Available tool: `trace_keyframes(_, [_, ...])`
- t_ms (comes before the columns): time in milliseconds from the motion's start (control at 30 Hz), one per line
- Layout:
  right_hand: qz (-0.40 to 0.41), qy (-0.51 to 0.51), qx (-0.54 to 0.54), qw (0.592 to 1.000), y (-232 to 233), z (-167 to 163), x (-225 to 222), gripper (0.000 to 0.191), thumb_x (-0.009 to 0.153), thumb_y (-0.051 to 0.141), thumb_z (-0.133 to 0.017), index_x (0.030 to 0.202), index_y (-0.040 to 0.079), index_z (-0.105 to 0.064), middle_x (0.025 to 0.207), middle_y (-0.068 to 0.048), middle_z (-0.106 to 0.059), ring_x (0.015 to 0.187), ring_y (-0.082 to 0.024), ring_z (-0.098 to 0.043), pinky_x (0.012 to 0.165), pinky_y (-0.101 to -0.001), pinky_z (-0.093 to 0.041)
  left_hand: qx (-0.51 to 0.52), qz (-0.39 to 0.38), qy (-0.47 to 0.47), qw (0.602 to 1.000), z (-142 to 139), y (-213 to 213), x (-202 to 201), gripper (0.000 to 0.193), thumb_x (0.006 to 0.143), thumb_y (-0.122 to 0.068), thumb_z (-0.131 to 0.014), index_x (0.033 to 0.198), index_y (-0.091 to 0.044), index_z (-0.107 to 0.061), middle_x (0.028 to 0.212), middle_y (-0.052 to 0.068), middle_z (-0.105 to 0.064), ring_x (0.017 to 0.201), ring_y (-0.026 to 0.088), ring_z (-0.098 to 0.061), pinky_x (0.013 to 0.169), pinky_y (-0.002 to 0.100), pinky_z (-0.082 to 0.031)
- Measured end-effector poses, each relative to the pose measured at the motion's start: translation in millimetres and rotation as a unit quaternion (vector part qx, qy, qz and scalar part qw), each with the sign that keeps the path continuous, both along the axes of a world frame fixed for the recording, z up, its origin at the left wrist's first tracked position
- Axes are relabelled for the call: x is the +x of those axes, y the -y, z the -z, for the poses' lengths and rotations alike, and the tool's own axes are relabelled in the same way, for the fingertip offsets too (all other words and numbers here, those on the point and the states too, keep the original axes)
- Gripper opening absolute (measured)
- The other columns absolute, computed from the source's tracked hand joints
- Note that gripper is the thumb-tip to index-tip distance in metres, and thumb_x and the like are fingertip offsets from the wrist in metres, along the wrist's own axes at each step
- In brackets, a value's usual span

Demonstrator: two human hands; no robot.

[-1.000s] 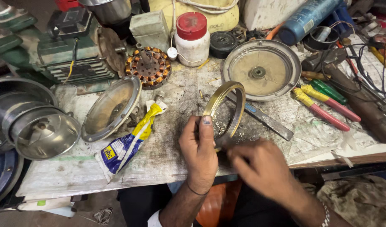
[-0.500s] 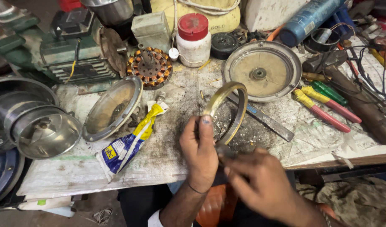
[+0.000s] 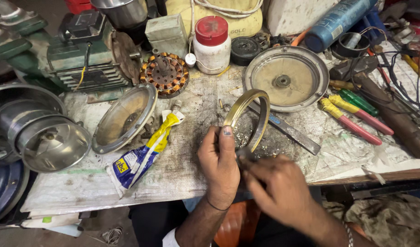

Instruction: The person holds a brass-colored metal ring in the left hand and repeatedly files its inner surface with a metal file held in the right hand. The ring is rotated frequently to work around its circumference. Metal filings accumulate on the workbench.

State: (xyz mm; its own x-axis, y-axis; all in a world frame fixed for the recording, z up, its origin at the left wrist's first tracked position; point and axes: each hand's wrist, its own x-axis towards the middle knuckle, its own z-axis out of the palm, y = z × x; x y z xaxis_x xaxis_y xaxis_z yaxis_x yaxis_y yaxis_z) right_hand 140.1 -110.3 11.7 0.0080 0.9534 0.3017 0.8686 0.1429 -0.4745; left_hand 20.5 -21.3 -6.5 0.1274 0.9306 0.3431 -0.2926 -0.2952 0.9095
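A: Grip? 
B: Left hand (image 3: 220, 161) clamps the brass ring (image 3: 246, 120) upright on the bench; right hand (image 3: 275, 183) pinches at its lower rim (blurred).
A: Packages?
B: Blue-yellow tube (image 3: 143, 153) left; red-capped white jar (image 3: 212, 44) beyond.

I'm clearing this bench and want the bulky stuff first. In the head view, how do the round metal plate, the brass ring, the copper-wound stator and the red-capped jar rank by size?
1. Round metal plate, largest.
2. Brass ring, held on edge and nearer, so unsure.
3. Copper-wound stator and red-capped jar look alike.
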Motion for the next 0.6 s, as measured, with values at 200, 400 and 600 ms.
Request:
trace_keyframes(200, [0.033, -0.001, 0.075, 0.997, -5, -13, 2, 0.033, 0.088, 0.021, -0.061, 0.109, 0.001, -0.076, 0.081, -0.018, -0.074, 0.068, -0.033, -0.07, 0.066, -0.0435, -0.053, -0.006, 0.001, 0.009, 1.0, -3, -1, -1, 0.029, 0.109, -0.021, -0.053, 0.084, -0.006, -0.057, 0.068, -0.007, -0.046, 0.061, 0.003, -0.04, 0.052, 0.025, -0.034])
trace_keyframes(400, [-0.008, -0.035, 0.005, 0.999, -4, -9, 3, 0.02, 0.088, 0.022, -0.063, 0.093, 0.01, -0.077, 0.085, -0.012, -0.077, 0.074, -0.027, -0.073, 0.072, -0.0403, -0.057, 0.004, -0.021, -0.039, 0.999, 0, 0, -3, 0.03, 0.108, -0.021, -0.054, 0.082, -0.006, -0.056, 0.064, -0.006, -0.046, 0.059, 0.003, -0.041, 0.05, 0.025, -0.035])
trace_keyframes(600, [-0.026, 0.057, 0.046, 0.997, -1, -9, 0, 0.038, 0.08, 0.025, -0.066, 0.11, 0.004, -0.076, 0.077, -0.012, -0.072, 0.07, -0.029, -0.069, 0.066, -0.0442, -0.049, -0.021, -0.015, 0.013, 1.0, -7, 1, -2, 0.027, 0.108, -0.019, -0.055, 0.086, -0.005, -0.059, 0.068, -0.005, -0.047, 0.06, 0.003, -0.04, 0.051, 0.025, -0.032])
